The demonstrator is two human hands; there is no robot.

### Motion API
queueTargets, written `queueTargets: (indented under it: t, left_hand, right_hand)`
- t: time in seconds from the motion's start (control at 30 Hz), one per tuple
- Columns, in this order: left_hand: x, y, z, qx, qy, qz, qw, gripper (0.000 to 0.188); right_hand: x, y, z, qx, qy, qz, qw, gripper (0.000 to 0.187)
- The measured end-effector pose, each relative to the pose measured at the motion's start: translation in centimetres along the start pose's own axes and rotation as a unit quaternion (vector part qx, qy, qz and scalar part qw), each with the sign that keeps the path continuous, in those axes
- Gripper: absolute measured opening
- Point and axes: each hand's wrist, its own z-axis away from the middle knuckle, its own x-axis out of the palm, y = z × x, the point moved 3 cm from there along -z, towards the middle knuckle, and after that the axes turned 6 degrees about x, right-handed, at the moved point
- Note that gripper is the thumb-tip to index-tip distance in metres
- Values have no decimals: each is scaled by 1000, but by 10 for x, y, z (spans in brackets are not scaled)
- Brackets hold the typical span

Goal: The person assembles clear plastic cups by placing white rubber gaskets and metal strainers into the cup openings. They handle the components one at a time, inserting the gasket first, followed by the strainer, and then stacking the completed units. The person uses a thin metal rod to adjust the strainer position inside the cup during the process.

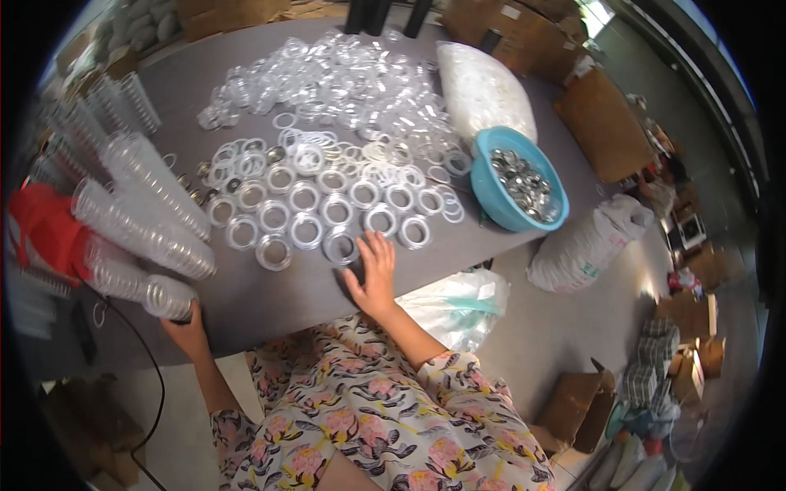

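Observation:
My left hand (188, 329) is at the near end of a lying stack of clear round plastic pieces (170, 297), its fingers closed about the end and partly hidden by it. My right hand (376, 274) lies palm down with fingers spread, touching the table beside the front row of rings; it holds nothing. Just beyond its fingertips sit a clear ring-shaped piece (341, 245) and another clear ring (380, 219). Several such pieces stand in rows across the middle. Behind them lie loose flat white rings (327, 147), some overlapping.
A big heap of clear plastic pieces (327, 78) covers the table's far side. At the right edge stands a blue basin (490, 196) of shiny metal parts, beside a full clear bag (487, 90). Long stacks (155, 184) and a red bag (49, 229) are at left; a black cable hangs there.

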Motion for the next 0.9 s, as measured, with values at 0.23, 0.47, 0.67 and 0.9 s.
queueTargets:
  t: [0.23,0.47,0.67,0.9]
  left_hand:
    - [3,-6,-6,30,5,-27,999,72]
    - [-5,-3,18,-28,-65,75,995,70]
    - [48,36,60,-6,-164,102,981,66]
    - [67,39,70,49,-182,118,975,69]
  right_hand:
    - [5,1,17,-7,-5,-10,1000,55]
    - [14,1,23,-18,-27,1,999,55]
    - [2,12,7,-8,16,13,1000,59]
    - [-134,173,-16,484,384,-447,647,83]
